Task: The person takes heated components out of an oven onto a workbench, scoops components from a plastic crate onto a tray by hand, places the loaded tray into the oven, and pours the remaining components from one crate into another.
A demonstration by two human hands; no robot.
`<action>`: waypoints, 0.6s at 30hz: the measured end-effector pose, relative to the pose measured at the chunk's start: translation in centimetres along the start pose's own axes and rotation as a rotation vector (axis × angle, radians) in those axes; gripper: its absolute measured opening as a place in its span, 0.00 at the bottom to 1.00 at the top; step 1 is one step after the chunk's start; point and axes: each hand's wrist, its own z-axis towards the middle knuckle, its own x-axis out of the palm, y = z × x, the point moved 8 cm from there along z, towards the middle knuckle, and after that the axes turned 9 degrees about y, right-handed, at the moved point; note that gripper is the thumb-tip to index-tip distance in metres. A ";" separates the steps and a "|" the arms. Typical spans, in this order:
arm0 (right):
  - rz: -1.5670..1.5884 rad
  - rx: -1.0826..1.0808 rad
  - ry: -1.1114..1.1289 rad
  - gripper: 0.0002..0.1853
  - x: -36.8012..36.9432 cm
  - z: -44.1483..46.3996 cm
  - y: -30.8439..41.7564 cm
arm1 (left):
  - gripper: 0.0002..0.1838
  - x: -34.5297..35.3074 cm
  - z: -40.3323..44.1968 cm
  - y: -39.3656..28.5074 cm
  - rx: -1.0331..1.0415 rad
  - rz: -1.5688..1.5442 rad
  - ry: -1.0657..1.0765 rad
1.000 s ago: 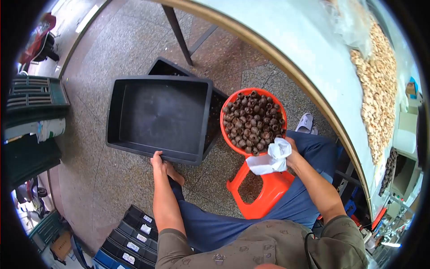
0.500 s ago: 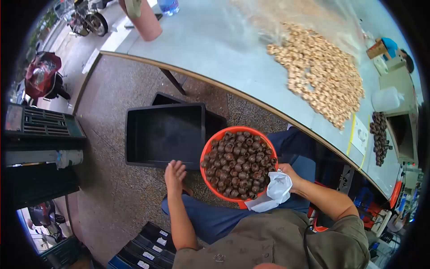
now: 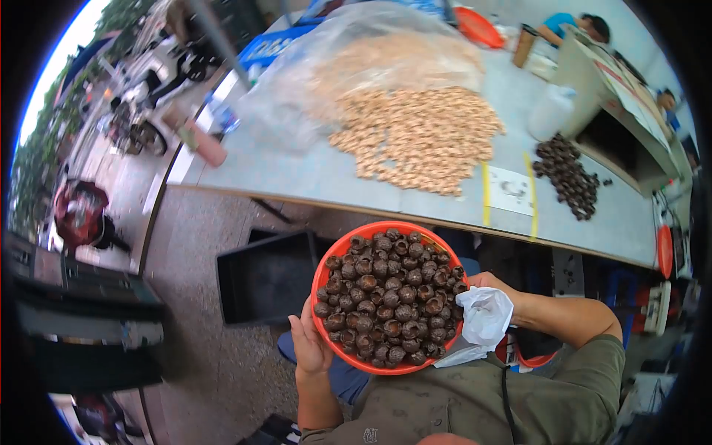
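Note:
A red basin (image 3: 320,305) heaped with dark brown, round, hollow-looking shells (image 3: 389,297) is in front of my body, below the table edge. My left hand (image 3: 311,345) supports the basin's lower left side, thumb out and fingers partly hidden behind it. On the opposite side my right hand (image 3: 489,284) grips the rim, its fingertips mostly out of sight. A crumpled white plastic bag (image 3: 486,315) hangs beside the right hand, against the rim.
Across the table (image 3: 297,178) lie many pale pieces (image 3: 423,137) under and beside clear plastic sheeting (image 3: 289,96). More brown shells (image 3: 567,176) are piled at right, near a box (image 3: 601,104). A black tray (image 3: 267,278) stands on the floor. Another person (image 3: 560,28) is at the far end.
The basin has come up closer to the camera. My left hand, formerly apart from it, now touches its left side. The view has tilted up and turned toward the table.

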 end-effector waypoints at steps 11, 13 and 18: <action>0.372 -0.577 -0.645 0.03 -10.2 -28.4 -0.3 | 0.31 13.4 13.1 4.8 0.547 1.242 -0.010; 0.532 -0.783 -0.722 0.06 -12.3 -33.0 -1.7 | 0.34 14.7 15.0 6.7 0.683 1.617 -0.110; 0.445 -0.914 -0.956 0.17 -15.2 -42.3 3.1 | 0.38 15.5 19.2 11.6 0.791 1.853 -0.198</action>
